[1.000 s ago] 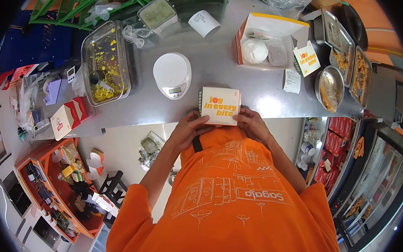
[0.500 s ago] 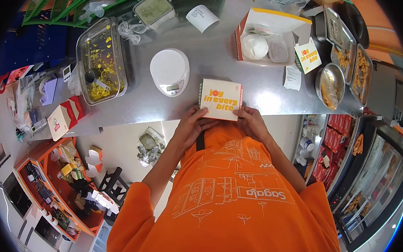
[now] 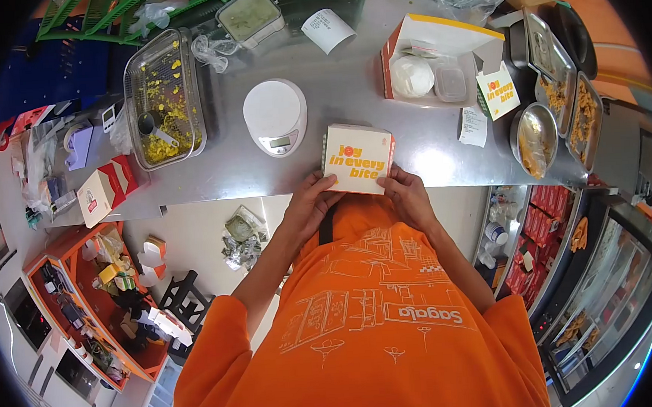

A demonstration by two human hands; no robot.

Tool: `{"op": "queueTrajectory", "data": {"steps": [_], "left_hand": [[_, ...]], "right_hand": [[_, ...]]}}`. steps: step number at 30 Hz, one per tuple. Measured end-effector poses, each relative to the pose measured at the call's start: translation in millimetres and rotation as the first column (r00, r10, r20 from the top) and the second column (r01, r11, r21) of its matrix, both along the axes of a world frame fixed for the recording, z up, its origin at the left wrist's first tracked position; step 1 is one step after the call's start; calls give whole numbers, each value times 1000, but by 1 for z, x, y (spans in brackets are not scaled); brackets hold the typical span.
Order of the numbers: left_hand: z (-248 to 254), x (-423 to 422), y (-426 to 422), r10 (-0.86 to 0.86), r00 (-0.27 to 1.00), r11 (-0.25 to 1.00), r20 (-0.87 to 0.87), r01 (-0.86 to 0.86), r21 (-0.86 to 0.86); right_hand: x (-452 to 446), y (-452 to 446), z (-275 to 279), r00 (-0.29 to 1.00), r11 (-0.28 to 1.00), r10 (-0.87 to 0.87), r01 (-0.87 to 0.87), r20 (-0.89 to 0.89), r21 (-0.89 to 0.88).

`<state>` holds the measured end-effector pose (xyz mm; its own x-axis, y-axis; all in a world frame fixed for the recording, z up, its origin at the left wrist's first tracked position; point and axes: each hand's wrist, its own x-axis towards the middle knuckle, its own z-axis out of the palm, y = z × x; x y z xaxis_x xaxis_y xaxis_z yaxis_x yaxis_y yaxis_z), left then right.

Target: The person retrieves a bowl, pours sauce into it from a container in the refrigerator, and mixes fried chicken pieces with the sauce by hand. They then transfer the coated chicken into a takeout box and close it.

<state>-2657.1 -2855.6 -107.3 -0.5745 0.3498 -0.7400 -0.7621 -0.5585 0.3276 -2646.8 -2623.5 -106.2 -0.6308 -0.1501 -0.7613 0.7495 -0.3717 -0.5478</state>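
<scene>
A small closed box [image 3: 359, 159] with "joy in every bite" printed on its lid is held at the front edge of the metal counter. My left hand [image 3: 313, 204] grips its lower left corner, thumb on top. At the lower right corner my right hand [image 3: 408, 197] holds it the same way. Up and to the left of the box stands a white kitchen scale [image 3: 275, 117]. Farther right, an open carton [image 3: 437, 62] contains a white round item and a clear lidded cup. A similar printed box [image 3: 498, 92] rests beside that carton, near a receipt [image 3: 473, 126].
On the left are a clear tray [image 3: 164, 101] with yellow bits and a scoop, and a red-and-white box [image 3: 106, 191]. Metal pans [image 3: 582, 124] of fried food and an oval bowl [image 3: 535, 138] are at the right. A lidded tub [image 3: 250, 18] and curled receipt [image 3: 328, 30] lie at the back.
Since the earliest frame, the held box has turned slightly, so its right side shows instead of its left. Both hands keep hold of it. The view has shifted a little.
</scene>
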Motion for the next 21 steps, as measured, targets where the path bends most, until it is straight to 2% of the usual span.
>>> {"op": "queueTrajectory", "data": {"steps": [8, 14, 17, 21], "left_hand": [[-5, -1, -6, -150, 977, 975, -152, 121, -184], [6, -8, -6, -74, 987, 992, -142, 57, -117], [1, -9, -7, -112, 981, 982, -159, 85, -166], [-7, -9, -10, -234, 958, 944, -164, 184, -275]], "right_hand": [[2, 0, -5, 996, 1000, 6, -4, -89, 24], [3, 0, -6, 998, 996, 25, -21, -55, 84], [7, 6, -20, 991, 989, 79, -65, -103, 132], [4, 3, -17, 997, 996, 32, -25, -69, 90]]}}
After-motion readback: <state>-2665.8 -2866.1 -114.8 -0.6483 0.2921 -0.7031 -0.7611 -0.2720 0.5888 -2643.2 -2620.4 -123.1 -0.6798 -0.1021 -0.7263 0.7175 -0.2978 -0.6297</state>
